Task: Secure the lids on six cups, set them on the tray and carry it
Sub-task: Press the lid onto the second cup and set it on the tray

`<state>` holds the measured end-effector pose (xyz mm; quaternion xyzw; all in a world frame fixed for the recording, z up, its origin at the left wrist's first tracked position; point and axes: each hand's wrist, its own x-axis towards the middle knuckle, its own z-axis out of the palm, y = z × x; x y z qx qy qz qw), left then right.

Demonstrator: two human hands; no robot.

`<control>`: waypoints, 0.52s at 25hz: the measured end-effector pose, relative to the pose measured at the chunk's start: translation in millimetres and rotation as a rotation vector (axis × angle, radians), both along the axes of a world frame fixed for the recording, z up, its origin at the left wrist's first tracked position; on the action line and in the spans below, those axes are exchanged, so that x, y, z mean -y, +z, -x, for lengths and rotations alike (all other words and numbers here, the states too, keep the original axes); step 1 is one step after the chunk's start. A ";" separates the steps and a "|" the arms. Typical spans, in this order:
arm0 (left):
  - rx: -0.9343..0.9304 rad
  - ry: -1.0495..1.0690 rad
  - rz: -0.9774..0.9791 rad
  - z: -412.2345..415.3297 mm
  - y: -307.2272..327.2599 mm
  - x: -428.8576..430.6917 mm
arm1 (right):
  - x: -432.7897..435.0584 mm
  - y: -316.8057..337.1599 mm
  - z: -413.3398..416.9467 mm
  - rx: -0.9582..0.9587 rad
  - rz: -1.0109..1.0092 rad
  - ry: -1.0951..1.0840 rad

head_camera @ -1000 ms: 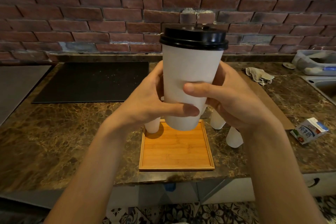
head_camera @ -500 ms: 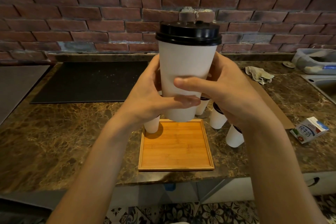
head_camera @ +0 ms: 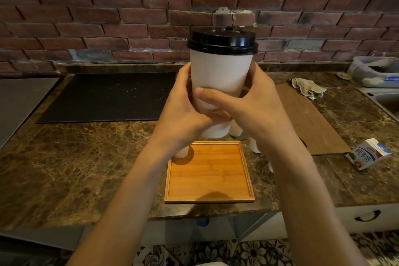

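Head view: left hand (head_camera: 183, 112) and right hand (head_camera: 259, 106) are clamping the black-lidded white paper cup (head_camera: 220, 73) over the worktop (head_camera: 86, 157), thumbs now crossing, apart earlier.

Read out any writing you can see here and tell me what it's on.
"纯牛奶": on the small white and blue milk carton lying on the brown marble counter.
The carton's smaller print: too small to read.
White paper cup and its black plastic lid: no print visible.

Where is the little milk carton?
In the head view, the milk carton sits on the right side of the marble counter, just past the near right corner of the brown board and well right of the wooden tray.
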<state>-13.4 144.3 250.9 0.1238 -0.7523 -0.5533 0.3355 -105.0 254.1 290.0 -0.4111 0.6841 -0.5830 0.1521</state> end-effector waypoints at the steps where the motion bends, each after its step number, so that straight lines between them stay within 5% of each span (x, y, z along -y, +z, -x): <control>1: 0.005 -0.007 -0.002 0.5 -0.4 0.6 | -0.1 -0.1 0.6 0.003 0.007 -0.002; 13: 0.037 -0.229 -0.066 -2.8 6.2 7.4 | -9.6 6.5 15.9 0.118 0.026 0.213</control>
